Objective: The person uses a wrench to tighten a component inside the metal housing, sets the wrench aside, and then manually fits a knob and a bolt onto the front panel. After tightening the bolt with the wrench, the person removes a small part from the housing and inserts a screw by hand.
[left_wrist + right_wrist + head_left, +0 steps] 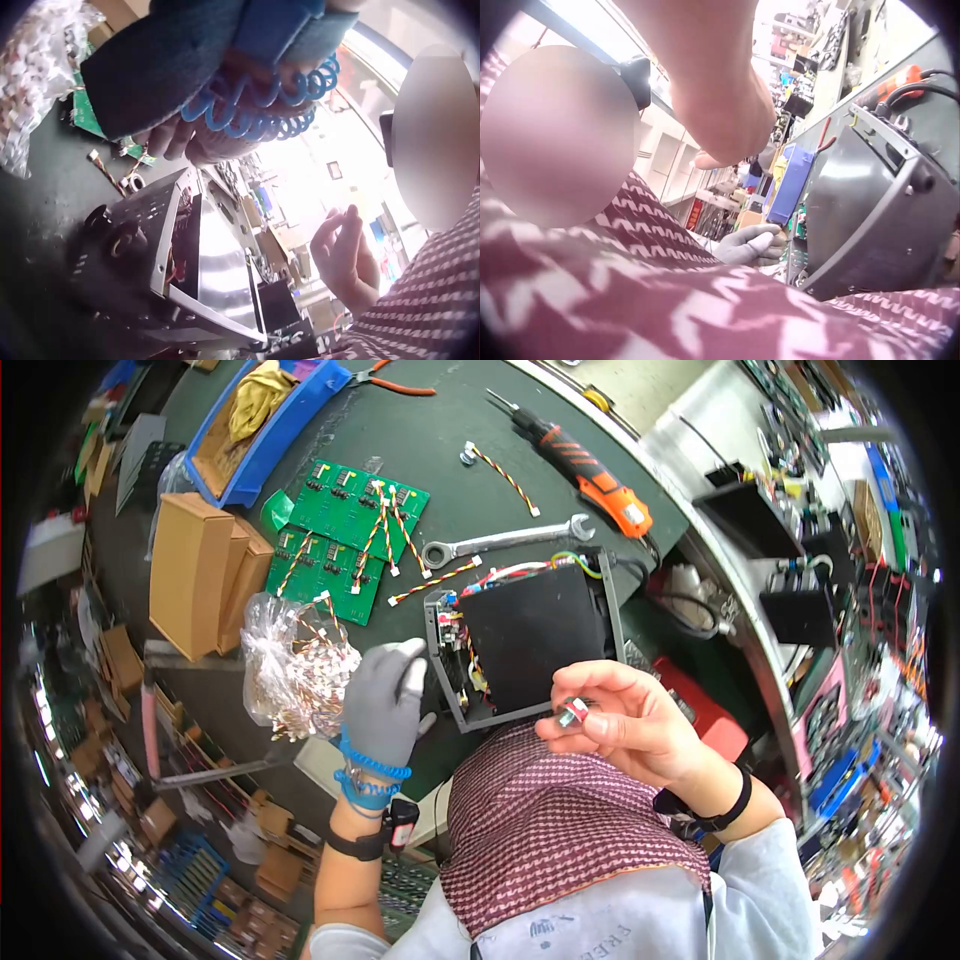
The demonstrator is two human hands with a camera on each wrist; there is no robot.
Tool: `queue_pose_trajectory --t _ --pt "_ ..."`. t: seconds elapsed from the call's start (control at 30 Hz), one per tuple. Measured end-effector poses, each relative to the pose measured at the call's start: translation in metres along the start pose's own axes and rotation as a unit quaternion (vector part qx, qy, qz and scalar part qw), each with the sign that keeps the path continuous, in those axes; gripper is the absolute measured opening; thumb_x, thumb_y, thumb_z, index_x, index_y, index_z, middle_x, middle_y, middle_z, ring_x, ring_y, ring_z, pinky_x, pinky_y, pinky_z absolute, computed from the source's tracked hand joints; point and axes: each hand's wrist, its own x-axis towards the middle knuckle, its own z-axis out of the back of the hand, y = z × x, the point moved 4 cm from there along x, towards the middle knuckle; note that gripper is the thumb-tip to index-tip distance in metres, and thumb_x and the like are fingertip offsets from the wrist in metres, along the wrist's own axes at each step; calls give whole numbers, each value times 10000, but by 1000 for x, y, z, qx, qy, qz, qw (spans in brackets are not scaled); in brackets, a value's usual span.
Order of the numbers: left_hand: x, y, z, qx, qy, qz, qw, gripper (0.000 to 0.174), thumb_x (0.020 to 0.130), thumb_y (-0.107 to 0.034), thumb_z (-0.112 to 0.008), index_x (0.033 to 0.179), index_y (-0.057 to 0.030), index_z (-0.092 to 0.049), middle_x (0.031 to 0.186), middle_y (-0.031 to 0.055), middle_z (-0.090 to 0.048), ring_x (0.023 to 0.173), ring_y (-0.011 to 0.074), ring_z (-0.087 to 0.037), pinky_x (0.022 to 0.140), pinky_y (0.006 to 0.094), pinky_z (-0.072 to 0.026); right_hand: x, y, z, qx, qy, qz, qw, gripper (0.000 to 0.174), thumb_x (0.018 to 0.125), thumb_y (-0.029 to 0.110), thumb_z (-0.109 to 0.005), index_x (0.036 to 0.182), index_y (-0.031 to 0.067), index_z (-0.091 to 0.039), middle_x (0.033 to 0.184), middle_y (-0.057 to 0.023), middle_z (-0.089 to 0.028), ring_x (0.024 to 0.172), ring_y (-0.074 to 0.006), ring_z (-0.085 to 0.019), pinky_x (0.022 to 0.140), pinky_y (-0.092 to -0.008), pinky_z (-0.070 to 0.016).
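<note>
My bare right hand (635, 722) is raised over the near right corner of an open metal case. Its thumb and fingers pinch a small silver and red part (573, 713), whose kind I cannot tell. The left hand (385, 700), in a grey glove with a blue coiled band at the wrist, is beside the case's left side, fingers loosely extended and holding nothing. A flat black panel (535, 620) covers most of the case, with coloured wires along its left and far sides. A clear bag of white-plugged cables (300, 675) lies left of the gloved hand.
Green circuit boards (350, 510) with short twisted cables on them lie beyond the bag. A combination wrench (510, 540) and an orange power screwdriver (590, 475) lie behind the case. Cardboard boxes (195, 575) and a blue bin (245, 485) stand at the left.
</note>
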Motion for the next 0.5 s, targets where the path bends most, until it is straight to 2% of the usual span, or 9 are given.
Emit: queue_pose_trajectory --t 0.07,0.13,0.2,0.27,0.33,0.37,0.4,0.47,0.5 --pt "9 -10 -6 87 85 -170 978 234 851 -83 -597 1079 -93 -649 949 100 -612 822 314 -611 690 392 -487 -3 -11 11 -54 -35 30 997 338 928 57 -597 1244 -41 -528 1072 -95 -625 1083 -258 -630 944 -386 -522" --pt "17 -28 -12 85 137 -190 968 206 814 -27 -614 1010 -61 -667 926 123 -618 829 311 -619 733 363 -510 2 -22 36 -193 -103 75 973 303 935 76 -598 1214 -33 -549 1042 -79 -629 1010 -195 -648 883 -325 -533" --pt "21 -43 -23 165 217 -295 916 146 797 -53 -608 931 -65 -663 925 123 -610 835 312 -624 720 383 -512 4 -37 63 -232 -144 111 956 273 940 71 -589 1201 -5 -566 1010 -40 -622 880 -105 -626 771 -241 -506" --pt "27 -50 -31 235 275 -305 881 115 782 -92 -601 881 -77 -658 929 125 -606 845 308 -630 717 397 -519 4 -44 71 -247 -153 99 952 268 931 60 -596 1193 6 -574 1012 -30 -623 880 -93 -619 766 -232 -499" --pt "28 -49 -44 432 362 -313 764 132 799 -108 -586 912 -96 -653 926 120 -608 859 303 -631 726 397 -525 5 -47 74 -267 -143 99 948 268 927 57 -599 1189 6 -577 1015 -30 -624 885 -92 -619 766 -236 -503" --pt "34 -36 -58 409 346 -210 818 145 793 -118 -598 925 -105 -658 922 119 -606 841 309 -646 692 408 -537 6 -48 75 -291 -138 99 941 267 923 54 -603 1185 6 -580 1017 -29 -625 889 -92 -618 765 -240 -508" --pt "31 -28 -63 415 349 -209 814 145 793 -118 -598 925 -105 -658 922 119 -606 841 309 -646 692 408 -537 7 -48 78 -285 -137 100 944 267 923 54 -603 1185 6 -580 1017 -29 -625 889 -92 -618 765 -240 -508" --pt "28 -40 -62 491 382 -228 749 124 790 -142 -613 895 -92 -656 924 118 -597 813 310 -666 647 424 -543 9 -48 82 -277 -128 87 948 267 919 45 -603 1181 -2 -579 1021 -34 -628 887 -95 -621 759 -246 -517" --pt "27 -49 -62 494 387 -229 744 124 790 -142 -613 895 -92 -656 924 118 -597 813 310 -666 647 424 -543 9 -47 82 -276 -132 81 949 267 913 42 -611 1174 -7 -585 1019 -40 -637 894 -102 -626 762 -254 -527"
